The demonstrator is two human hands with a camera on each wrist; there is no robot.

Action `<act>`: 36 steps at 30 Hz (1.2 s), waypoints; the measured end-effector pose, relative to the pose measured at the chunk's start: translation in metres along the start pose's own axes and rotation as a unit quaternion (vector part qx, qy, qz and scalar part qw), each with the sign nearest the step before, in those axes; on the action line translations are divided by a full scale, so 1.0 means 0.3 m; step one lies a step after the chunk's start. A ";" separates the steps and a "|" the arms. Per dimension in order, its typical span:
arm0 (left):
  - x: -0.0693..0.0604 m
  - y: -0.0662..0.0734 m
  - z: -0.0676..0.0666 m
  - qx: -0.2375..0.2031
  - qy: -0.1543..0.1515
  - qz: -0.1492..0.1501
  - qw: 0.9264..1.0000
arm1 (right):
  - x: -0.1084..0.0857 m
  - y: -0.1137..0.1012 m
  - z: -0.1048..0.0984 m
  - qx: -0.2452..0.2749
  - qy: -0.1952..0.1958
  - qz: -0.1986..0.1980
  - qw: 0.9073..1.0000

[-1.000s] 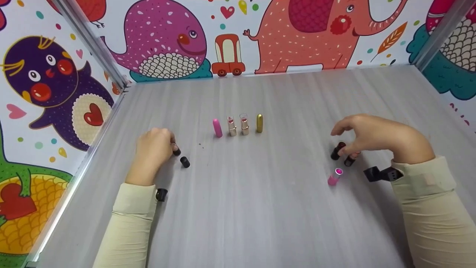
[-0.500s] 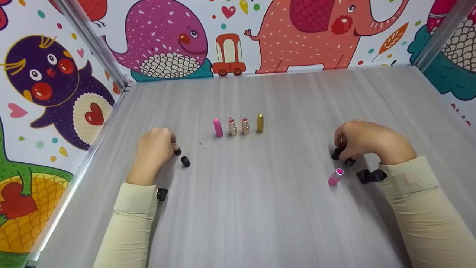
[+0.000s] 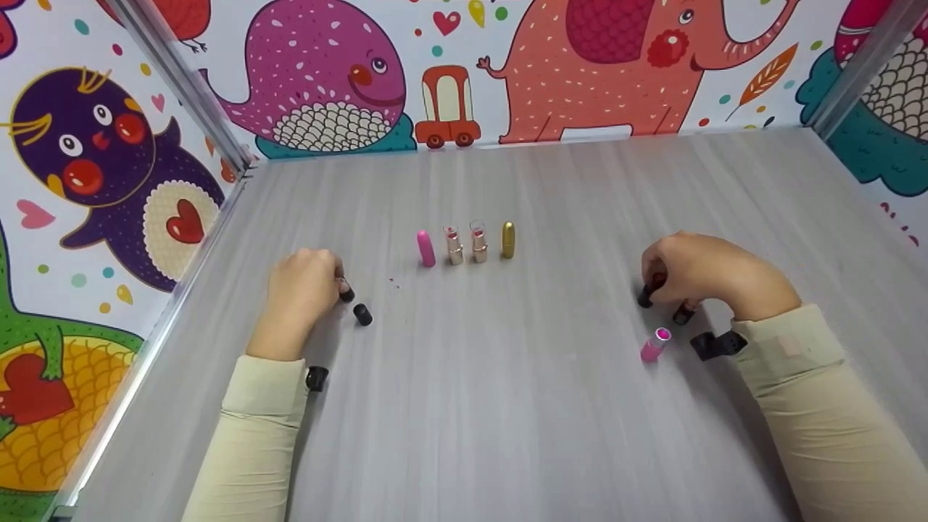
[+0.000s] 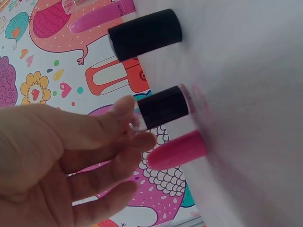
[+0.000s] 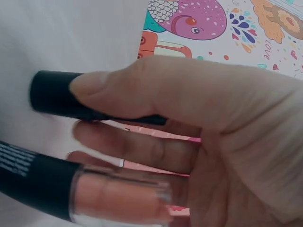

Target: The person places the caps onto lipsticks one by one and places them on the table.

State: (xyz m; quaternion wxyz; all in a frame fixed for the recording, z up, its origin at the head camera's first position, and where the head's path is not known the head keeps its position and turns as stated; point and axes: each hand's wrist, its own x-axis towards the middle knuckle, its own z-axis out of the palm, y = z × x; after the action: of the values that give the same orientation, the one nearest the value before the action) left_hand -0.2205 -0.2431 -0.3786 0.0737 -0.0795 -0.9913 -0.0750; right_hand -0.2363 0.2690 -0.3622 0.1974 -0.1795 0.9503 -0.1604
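My left hand (image 3: 304,293) pinches a small lipstick cap (image 4: 163,108) with a clear end and a black band, between thumb and forefinger. Beside it stand a plain black cap (image 3: 362,314) and a pink cap (image 4: 177,150); the hand hides the pink one in the head view. Over on the right, my right hand (image 3: 699,270) grips a black lipstick tube (image 5: 57,94), thumb on one side and fingers on the other. Close by are a black lipstick with a clear, orange-pink upper part (image 5: 118,194) and an uncapped pink lipstick (image 3: 656,344).
Toward the back middle stand a pink lipstick (image 3: 425,249), two rose-gold lipsticks (image 3: 454,246) with clear tops, and a gold lipstick (image 3: 508,241) in a row. Printed panels (image 3: 312,72) border the grey table (image 3: 507,399). Small dark specks lie left of centre.
My right hand has come down onto the black lipstick tube, closed its fingers on it and shifted it slightly left. My left hand has stayed in place.
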 end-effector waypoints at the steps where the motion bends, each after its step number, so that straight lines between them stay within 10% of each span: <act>1: 0.000 0.000 0.000 0.000 0.000 0.001 1.000 | 0.003 0.002 0.002 0.003 0.002 0.000 1.000; 36: -0.004 0.000 0.003 0.001 0.003 0.002 1.000 | -0.030 0.004 -0.053 0.039 0.131 -0.123 0.983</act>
State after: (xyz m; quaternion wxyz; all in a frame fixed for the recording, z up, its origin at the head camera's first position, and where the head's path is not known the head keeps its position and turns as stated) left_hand -0.2196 -0.2430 -0.3797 0.0773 -0.0813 -0.9909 -0.0745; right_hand -0.2357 0.2773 -0.3458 0.0570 -0.2645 0.9315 -0.2430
